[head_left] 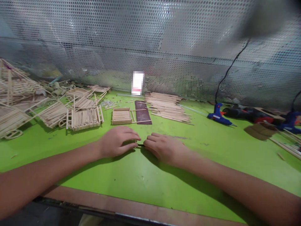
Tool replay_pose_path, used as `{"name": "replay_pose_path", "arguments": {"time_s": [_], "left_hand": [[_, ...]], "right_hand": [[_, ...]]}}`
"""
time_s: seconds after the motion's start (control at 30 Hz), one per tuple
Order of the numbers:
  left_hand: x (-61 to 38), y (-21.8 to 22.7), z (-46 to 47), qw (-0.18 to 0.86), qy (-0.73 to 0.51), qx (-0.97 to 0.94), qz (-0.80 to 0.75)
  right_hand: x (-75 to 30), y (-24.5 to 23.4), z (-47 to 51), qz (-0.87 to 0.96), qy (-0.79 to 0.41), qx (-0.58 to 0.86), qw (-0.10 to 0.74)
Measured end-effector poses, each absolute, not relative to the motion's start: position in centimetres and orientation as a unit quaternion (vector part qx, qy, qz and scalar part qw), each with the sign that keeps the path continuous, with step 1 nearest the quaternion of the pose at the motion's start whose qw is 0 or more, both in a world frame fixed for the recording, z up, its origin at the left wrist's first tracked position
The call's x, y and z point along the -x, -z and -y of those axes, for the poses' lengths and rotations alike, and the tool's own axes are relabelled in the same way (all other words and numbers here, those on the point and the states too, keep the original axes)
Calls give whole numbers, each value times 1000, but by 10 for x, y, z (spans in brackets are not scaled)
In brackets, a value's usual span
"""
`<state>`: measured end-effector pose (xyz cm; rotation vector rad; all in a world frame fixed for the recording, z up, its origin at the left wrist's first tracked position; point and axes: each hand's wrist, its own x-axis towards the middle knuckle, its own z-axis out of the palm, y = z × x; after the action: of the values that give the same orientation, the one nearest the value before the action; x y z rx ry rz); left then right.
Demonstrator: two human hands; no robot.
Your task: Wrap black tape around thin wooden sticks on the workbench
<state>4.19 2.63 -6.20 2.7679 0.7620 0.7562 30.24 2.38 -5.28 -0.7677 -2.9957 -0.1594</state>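
My left hand (pixel 119 141) is just left of the middle, low over the green tabletop, its fingers and thumb curled together in a pinch. Whatever lies between those fingertips is mostly hidden and too small to name. Opposite it, my right hand (pixel 164 147) is closed, knuckles up, around a thin dark strip (pixel 140 145). The strip's exposed end bridges the small gap to the left thumb. Behind the hands sits a small wooden-stick tray (pixel 121 116), with a stick frame beside it reaching over a dark brown flat plate (pixel 141 117).
Loose thin sticks (pixel 168 106) lie in a pile at the back. Stick-built pieces (pixel 84 117) crowd the left. A blue glue gun (pixel 219 115) with a black cord and a bamboo ring (pixel 261 130) are at right. A perforated metal screen (pixel 150 40) rises behind.
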Motion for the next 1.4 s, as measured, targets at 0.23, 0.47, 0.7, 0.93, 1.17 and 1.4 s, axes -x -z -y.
{"name": "replay_pose_path", "arguments": {"time_s": [0.23,0.47,0.7,0.93,1.17,1.4], "left_hand": [[-51,61,-23,104,-251,-920,-282],[-51,56,-23,157,-234,-911,-300],[-33,59,-25,139,-227,-915,-305],[-29,60,-26,105,-207,-928,-293],[-23,56,-29,111,-153,-945,-267],[-11,55,-35,160,-123,-944,-262]], "right_hand": [[-303,51,-24,969,29,242,43],[-300,51,-26,970,40,239,26],[-281,45,-26,970,36,242,-14],[-281,47,-25,968,57,243,-18],[-284,49,-22,968,80,239,-1],[-278,48,-23,971,73,227,0]]}}
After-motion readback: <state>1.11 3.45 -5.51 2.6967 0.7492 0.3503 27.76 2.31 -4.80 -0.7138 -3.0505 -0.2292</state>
